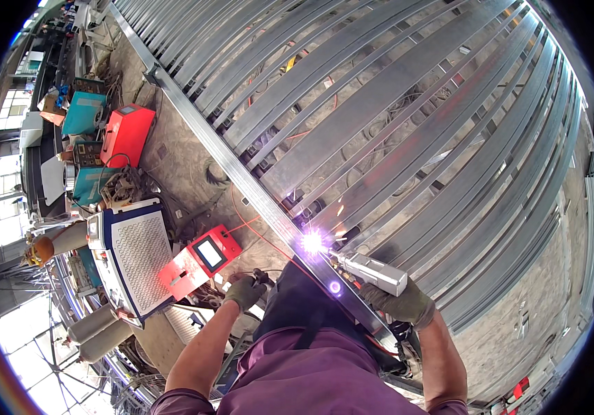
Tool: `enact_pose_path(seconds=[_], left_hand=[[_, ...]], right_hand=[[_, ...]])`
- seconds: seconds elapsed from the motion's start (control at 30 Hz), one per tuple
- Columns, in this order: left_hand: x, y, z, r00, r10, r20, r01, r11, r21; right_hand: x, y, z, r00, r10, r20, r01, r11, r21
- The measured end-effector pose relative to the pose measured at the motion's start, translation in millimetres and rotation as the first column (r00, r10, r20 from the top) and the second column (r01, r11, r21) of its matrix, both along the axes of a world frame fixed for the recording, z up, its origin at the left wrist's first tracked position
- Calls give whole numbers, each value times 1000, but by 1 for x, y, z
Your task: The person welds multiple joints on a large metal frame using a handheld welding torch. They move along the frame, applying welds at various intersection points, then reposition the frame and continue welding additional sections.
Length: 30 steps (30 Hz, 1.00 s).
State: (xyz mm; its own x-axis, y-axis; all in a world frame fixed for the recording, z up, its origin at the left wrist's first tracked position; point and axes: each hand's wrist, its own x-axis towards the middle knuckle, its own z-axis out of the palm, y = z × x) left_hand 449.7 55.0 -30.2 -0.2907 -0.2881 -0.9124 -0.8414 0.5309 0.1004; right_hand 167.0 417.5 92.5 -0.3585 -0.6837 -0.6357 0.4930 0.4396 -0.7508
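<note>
My right hand [407, 306], in a dull green glove, is closed around the grey handle of a boxy welding gun [378, 272]. The gun's nozzle points left at a long steel rail [238, 173], and a bright white-violet welding glare [313, 242] burns at its tip, hiding the joint there. Sparks fly up from that spot. Long grey metal bars [352, 145] run from the rail toward the far right. My left hand [244, 292], also gloved, is at my left side, fingers curled at a small dark object [262, 278] that I cannot identify.
Left of the rail stand a red machine with a screen [208, 254], a white-and-blue perforated cabinet [138, 256], a red box [127, 135] and teal machines [84, 113]. An orange hose [269, 242] crosses near the rail. Gas cylinders [93, 334] lie at lower left.
</note>
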Motion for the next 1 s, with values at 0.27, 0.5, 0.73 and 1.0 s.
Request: enact_pose_path(seconds=[0.27, 0.5, 0.73, 1.0], left_hand=[[-27, 6, 24, 991, 0, 137, 6, 999, -48], [-22, 6, 19, 993, -14, 121, 21, 998, -54], [-22, 6, 17, 993, -5, 119, 10, 999, -43], [-22, 6, 16, 993, -4, 119, 10, 999, -50]], right_hand=[[1, 2, -3, 992, -36, 118, 36, 999, 8], [9, 10, -10, 999, -32, 16, 31, 999, 42], [10, 10, -12, 971, -134, 200, 139, 990, -9], [11, 12, -9, 997, -49, 55, 48, 999, 20]])
